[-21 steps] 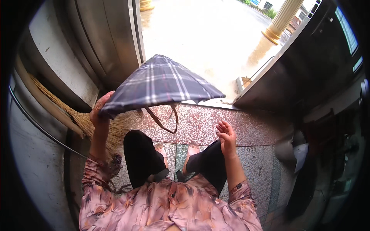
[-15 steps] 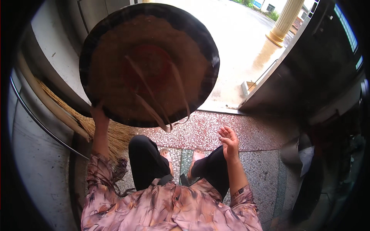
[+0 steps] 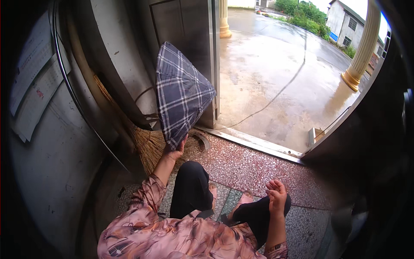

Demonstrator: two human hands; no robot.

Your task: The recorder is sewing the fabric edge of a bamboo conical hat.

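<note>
A cone-shaped hat (image 3: 183,97) covered in dark blue and white checked cloth is tilted on its side, its point toward the doorway at the right. My left hand (image 3: 176,153) grips it by the lower brim, with some fingers hidden behind the cloth. The inside of the hat faces away from view. Over my right knee, my right hand (image 3: 277,196) is raised with nothing in it, the fingers loosely bent and slightly apart. It stays well apart from the hat.
Behind the hat, a straw broom (image 3: 148,144) leans at the left beside a metal door (image 3: 172,26). A curved grey piece (image 3: 202,140) lies by the bristles. The door sill (image 3: 258,144) separates the speckled floor from wet paving (image 3: 258,95). Papers (image 3: 41,95) hang at far left.
The hat has turned from showing its straw-coloured inside and hanging straps to showing its checked outside. The view has swung left, bringing more of the left wall into sight.
</note>
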